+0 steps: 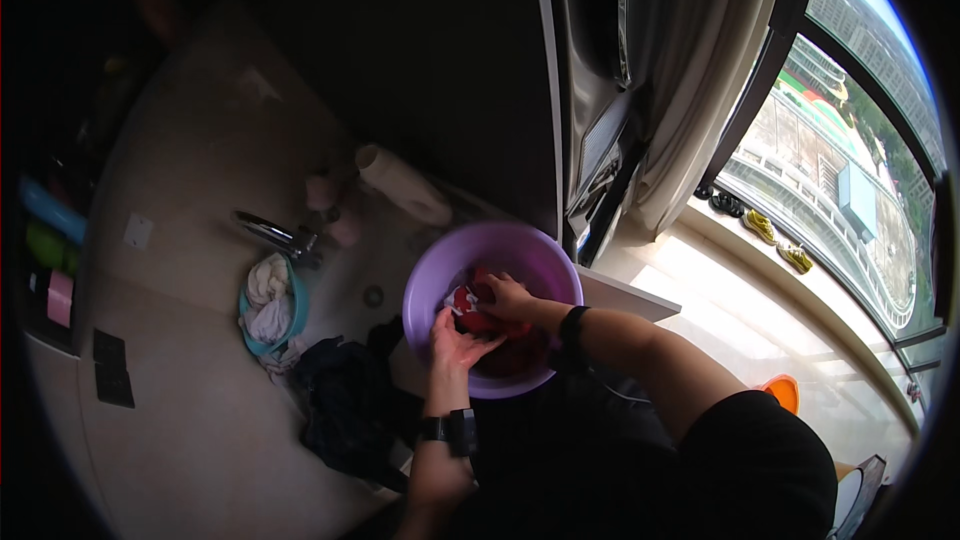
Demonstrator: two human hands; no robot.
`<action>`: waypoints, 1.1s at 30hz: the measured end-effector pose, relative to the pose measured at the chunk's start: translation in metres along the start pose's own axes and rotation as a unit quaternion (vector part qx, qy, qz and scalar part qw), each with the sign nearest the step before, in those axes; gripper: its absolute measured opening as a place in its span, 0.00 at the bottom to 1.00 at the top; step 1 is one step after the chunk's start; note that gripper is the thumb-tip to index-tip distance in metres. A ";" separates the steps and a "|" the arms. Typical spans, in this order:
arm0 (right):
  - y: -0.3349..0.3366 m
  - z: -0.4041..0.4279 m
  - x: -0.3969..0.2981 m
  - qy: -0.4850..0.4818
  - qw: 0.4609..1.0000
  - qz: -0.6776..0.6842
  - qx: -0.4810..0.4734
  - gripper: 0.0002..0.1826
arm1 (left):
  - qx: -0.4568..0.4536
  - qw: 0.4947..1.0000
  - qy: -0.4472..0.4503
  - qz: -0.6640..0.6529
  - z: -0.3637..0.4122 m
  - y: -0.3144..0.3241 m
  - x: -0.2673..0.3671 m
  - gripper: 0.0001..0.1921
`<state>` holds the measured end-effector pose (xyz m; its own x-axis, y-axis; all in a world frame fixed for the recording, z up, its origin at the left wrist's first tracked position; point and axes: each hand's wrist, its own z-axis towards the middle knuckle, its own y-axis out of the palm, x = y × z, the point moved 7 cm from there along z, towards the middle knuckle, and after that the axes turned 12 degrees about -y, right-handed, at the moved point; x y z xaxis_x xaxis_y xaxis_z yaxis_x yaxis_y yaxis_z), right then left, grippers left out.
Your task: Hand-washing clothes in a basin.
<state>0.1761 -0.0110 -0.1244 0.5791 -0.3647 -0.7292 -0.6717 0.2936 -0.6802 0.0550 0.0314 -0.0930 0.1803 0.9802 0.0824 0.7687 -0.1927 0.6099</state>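
A round purple plastic basin [424, 281] stands before me, with red and white wet cloth [466, 301] in it. My right hand [506, 296] reaches over the basin's near right side, its fingers curled on the red cloth. At the basin's lower left, my left hand [457, 345] is turned palm up with the fingers apart, its fingertips beside the cloth. Whether it touches the cloth is hard to tell. The lower part of the basin lies in shadow, and the cloth there is dim. A black band is on each of my wrists.
Left of the basin are a chrome faucet [274, 232], a teal basket [300, 300] holding light cloths, and dark clothing [341, 397]. A rolled light cloth [405, 184] lies behind. A pale panel edge [630, 294] juts out at right. Yellow shoes [793, 256] line the window ledge.
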 end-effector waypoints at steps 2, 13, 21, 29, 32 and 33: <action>-0.005 0.003 -0.008 -0.093 0.985 0.123 0.076 0.22 | -0.038 0.997 0.038 0.061 0.006 0.008 0.008 0.33; -0.051 -0.052 -0.139 -0.226 0.969 0.096 0.017 0.15 | -0.060 0.997 0.003 0.056 0.043 -0.019 0.034 0.26; -0.050 -0.016 -0.097 -0.150 0.985 0.015 0.089 0.16 | 0.026 0.989 0.096 0.112 0.052 -0.029 0.026 0.23; -0.040 0.010 -0.014 -0.013 0.993 -0.097 0.068 0.27 | 0.145 0.975 0.124 0.116 0.015 -0.021 0.021 0.24; -0.019 0.001 -0.026 -0.017 0.998 -0.063 -0.019 0.34 | 0.113 0.988 0.071 0.084 0.008 -0.024 0.020 0.28; -0.008 0.001 -0.014 0.012 0.994 -0.085 -0.072 0.34 | 0.109 0.986 0.070 0.103 0.007 -0.020 0.017 0.27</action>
<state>0.1737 -0.0072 -0.1092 0.6799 -0.4199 -0.6012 -0.6251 0.0966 -0.7745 0.0469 0.0516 -0.1095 0.2714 0.9134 0.3033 0.8414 -0.3781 0.3861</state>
